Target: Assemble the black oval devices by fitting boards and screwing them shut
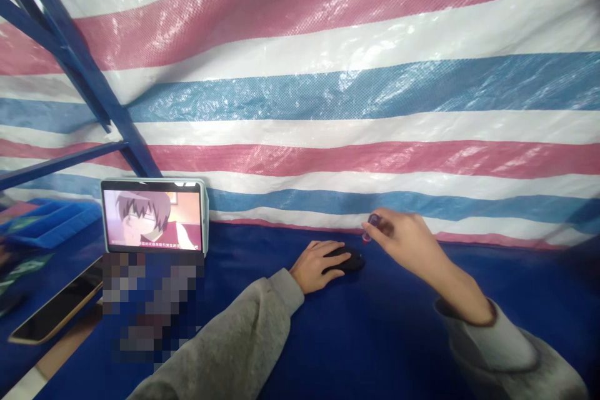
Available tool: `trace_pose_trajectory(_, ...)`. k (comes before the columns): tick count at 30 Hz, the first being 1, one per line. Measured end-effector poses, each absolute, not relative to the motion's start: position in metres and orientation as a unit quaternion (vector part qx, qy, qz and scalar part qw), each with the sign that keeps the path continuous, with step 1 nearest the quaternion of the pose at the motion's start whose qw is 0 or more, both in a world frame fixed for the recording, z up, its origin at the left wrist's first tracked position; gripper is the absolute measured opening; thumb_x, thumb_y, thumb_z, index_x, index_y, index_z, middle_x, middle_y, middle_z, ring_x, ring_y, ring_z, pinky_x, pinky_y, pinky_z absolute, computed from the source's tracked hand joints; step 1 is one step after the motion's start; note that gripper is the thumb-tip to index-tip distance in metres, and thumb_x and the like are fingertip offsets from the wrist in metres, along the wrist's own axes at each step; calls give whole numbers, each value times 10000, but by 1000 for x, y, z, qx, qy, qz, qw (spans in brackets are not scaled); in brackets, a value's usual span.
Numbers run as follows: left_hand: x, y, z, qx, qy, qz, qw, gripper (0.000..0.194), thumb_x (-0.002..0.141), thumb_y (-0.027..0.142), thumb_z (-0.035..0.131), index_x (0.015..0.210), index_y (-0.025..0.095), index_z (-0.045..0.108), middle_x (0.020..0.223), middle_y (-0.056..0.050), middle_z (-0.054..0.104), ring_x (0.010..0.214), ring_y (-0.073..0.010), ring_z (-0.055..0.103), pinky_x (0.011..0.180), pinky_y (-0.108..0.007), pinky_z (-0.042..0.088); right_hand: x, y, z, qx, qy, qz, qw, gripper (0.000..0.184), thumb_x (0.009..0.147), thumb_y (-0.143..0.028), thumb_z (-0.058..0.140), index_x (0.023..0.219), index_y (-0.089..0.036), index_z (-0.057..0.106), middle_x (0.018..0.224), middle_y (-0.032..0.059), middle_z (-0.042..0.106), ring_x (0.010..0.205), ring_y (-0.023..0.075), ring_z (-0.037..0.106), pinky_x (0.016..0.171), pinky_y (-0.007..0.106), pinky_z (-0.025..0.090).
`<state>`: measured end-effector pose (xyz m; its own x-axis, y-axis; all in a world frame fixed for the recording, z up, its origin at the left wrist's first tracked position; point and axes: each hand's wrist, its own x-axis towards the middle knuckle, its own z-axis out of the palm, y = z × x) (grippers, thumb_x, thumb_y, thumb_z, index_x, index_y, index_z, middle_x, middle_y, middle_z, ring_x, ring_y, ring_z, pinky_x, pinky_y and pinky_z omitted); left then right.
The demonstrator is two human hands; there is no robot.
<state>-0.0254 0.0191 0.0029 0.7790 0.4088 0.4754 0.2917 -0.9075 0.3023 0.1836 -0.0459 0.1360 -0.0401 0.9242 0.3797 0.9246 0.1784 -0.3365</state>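
Right hand [407, 239] closed in a tight pinch on a small vial [372, 225], purple at the top, clear toward the lower end; exact kind hard to tell at this size. Vial at the hand's left edge, long axis tilted but not far off upright, lower end angled down and left toward the table. Left hand [317, 265] palm-down, loosely cupped over a black computer mouse [352, 260], no hard squeeze visible. Mouse on a dark blue table cover [328, 350], just below and left of the vial, not touching it. Vial lifted off the cover as far as the view shows, close to the cover's far edge and a red, white and blue striped tarpaulin [328, 106]. Right hand nearer the vial, left hand on the mouse, small gap between the two hands. Grey sleeves [220, 344] on both forearms. Further left, a tablet [152, 215] propped upright with an anime scene on screen, blue steel frame bars [79, 69] behind it, a blue plastic tray [51, 222], a dark phone [54, 303] lying flat, and a pixelated patch [152, 306] below the tablet, contents unreadable.
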Motion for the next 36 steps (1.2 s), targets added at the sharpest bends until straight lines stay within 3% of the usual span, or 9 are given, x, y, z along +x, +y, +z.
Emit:
trace_pose_trajectory(10, -25, 21, 2, 941, 173, 270, 109, 419, 967, 458, 448, 1311, 237, 541, 1397, -76, 503, 1321, -219, 435, 1069, -391, 378, 180, -39, 125, -648, -732, 8, 211, 194, 857, -357, 490, 731, -229, 563, 635, 12, 683, 622, 196, 642, 579, 267, 368)
trace_pose_trajectory(19, -23, 26, -3, 954, 130, 237, 131, 508, 954, 479, 424, 1370, 192, 473, 1459, -114, 417, 1411, -220, 287, 1162, -442, 250, 184, -43, 131, -648, -740, 26, 179, 238, 862, -326, 468, 682, -220, 583, 650, 22, 656, 625, 187, 610, 589, 272, 369)
trace_pose_trajectory(23, -22, 24, -1, 963, 128, 207, 111, 491, 982, 437, 384, 1414, 205, 406, 1488, -104, 371, 1433, -223, 219, 1168, -464, 226, 186, -44, 128, -634, -754, 32, 168, 240, 908, -344, 417, 918, -226, 627, 696, 14, 696, 678, 206, 645, 634, 287, 406)
trace_pose_trajectory(27, -20, 19, -1, 966, 141, 200, 87, 477, 997, 408, 364, 1432, 213, 371, 1498, -81, 359, 1432, -208, 225, 1171, -446, 233, 187, -46, 126, -647, -750, 3, 135, 403, 954, -434, 318, 1170, -201, 566, 789, 61, 727, 794, 256, 680, 673, 320, 436)
trace_pose_trajectory(32, -18, 13, -4, 959, 164, 222, 68, 428, 1011, 395, 346, 1412, 256, 397, 1474, -42, 407, 1395, -181, 324, 1165, -408, 268, 191, -45, 125, -648, -751, -15, 124, 391, 949, -317, 301, 1219, -178, 547, 950, 92, 727, 854, 251, 678, 727, 331, 448)
trace_pose_trajectory(36, -18, 11, -4, 956, 178, 224, 66, 419, 1011, 375, 359, 1409, 250, 402, 1473, -42, 409, 1367, -183, 373, 1147, -390, 305, 195, -41, 122, -649, -750, -21, 128, 390, 952, -311, 308, 1219, -182, 560, 888, 84, 732, 833, 247, 677, 719, 324, 444)
